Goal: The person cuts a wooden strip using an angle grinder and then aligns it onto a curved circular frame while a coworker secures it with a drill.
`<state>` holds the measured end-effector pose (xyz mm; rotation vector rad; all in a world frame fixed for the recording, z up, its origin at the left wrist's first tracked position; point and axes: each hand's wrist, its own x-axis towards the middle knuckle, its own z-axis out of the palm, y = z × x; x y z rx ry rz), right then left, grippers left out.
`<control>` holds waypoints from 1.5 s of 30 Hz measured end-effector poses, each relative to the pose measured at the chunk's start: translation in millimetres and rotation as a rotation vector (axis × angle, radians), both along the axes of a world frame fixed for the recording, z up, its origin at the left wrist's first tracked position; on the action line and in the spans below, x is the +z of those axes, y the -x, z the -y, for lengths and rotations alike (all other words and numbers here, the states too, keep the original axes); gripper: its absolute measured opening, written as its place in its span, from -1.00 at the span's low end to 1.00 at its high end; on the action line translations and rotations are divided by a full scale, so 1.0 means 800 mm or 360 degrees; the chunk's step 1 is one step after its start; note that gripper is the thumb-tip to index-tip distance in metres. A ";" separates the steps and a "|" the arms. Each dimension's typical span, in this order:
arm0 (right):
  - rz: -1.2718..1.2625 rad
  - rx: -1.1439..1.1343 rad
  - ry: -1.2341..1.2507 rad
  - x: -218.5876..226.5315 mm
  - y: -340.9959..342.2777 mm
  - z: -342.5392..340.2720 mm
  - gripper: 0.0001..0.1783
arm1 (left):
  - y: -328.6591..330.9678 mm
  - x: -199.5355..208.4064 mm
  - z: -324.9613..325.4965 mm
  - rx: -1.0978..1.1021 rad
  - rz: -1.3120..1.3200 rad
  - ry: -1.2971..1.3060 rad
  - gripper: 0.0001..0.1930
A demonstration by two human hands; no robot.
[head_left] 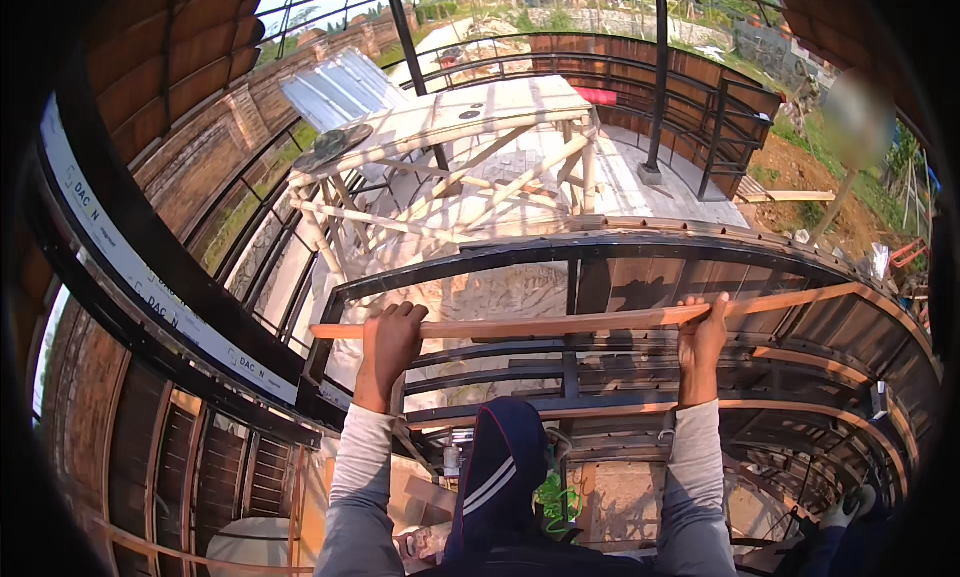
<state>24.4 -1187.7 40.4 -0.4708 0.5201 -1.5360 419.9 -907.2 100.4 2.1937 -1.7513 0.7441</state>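
Left hand (394,335) at 8 o'clock from centre: fist wrapped right round a long reddish wooden strip (540,327), knuckles up, no gap that I can see. Right hand (703,327) a touch past 3: fingers curled over the same strip, thumb pointing up, firmly closed by my reading. Strip runs from between 8 and 9 across to 3, its right half rising slightly; the left fist sits near one end, while a longer tail sticks out past the right. I take the wide spacing as a way to steady a thin, whippy length and govern its angle. Both grey sleeves (360,447) come up from below, arms reaching forward, so the strip lies across the view above the lower rails (480,353) of a black metal frame. Whether its far tip touches the curved edge at 3, I cannot tell from here. The frame's top rail (520,249) bows past just above centre. Out at 12, a rough timber table (480,107) stands on braced poles, the diagonals presumably there to stop it racking; a dark disc (335,145) lies at its left end. Corrugated sheet (340,87) at 11, black post (659,77) between 1 and 2, film-covered beam (120,237) at 9.
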 end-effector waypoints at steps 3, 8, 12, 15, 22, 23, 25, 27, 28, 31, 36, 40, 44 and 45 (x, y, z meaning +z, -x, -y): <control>-0.0041 0.0061 -0.0024 -0.031 0.019 0.034 -0.54 | -0.018 -0.016 0.013 -0.0112 0.0044 0.0065 -0.85; -0.0058 -0.0025 -0.0105 -0.023 -0.014 0.048 -0.50 | -0.054 -0.031 0.040 -0.0080 0.0081 0.0068 -0.87; -0.0087 -0.0094 -0.0047 -0.026 -0.012 0.064 -0.49 | -0.056 -0.030 0.058 -0.0069 0.0026 0.0031 -0.86; -0.0068 -0.0087 -0.0015 -0.034 -0.004 0.061 -0.49 | -0.056 -0.032 0.057 -0.0108 0.0019 0.0057 -0.80; -0.0098 -0.0010 0.0014 -0.026 0.021 0.040 -0.53 | -0.048 0.010 -0.010 -0.0293 0.0088 0.0199 -0.27; -0.0137 -0.0022 -0.0001 -0.024 0.028 0.034 -0.53 | -0.052 0.013 -0.023 -0.0247 0.0134 0.0179 -0.26; -0.0230 -0.0024 -0.0021 -0.023 0.026 0.021 -0.52 | -0.075 0.007 -0.049 -0.0202 0.0319 0.0248 -0.24; -0.0227 0.0001 0.0019 -0.021 0.029 0.017 -0.49 | -0.081 -0.006 -0.044 -0.0161 0.0281 0.0277 -0.25; -0.0241 -0.0006 0.0012 -0.020 0.028 0.017 -0.49 | -0.081 -0.012 -0.038 -0.0136 0.0259 0.0297 -0.25; -0.0234 0.0002 0.0047 -0.030 0.033 0.027 -0.48 | -0.084 -0.013 -0.020 -0.0172 0.0325 0.0403 -0.26; -0.0321 0.0043 0.0001 -0.036 0.043 0.037 -0.52 | -0.086 -0.012 -0.018 -0.0156 0.0327 0.0369 -0.26; -0.0341 0.0004 -0.0019 -0.019 0.050 0.018 -0.59 | -0.070 -0.010 -0.034 -0.0184 0.0306 0.0373 -0.25; -0.0318 0.0040 -0.0016 -0.021 0.056 0.010 -0.60 | -0.038 -0.002 -0.072 -0.0019 0.0181 0.0248 -0.26; -0.0317 0.0014 -0.0022 -0.020 0.056 0.006 -0.60 | -0.032 -0.002 -0.079 -0.0010 0.0169 0.0241 -0.26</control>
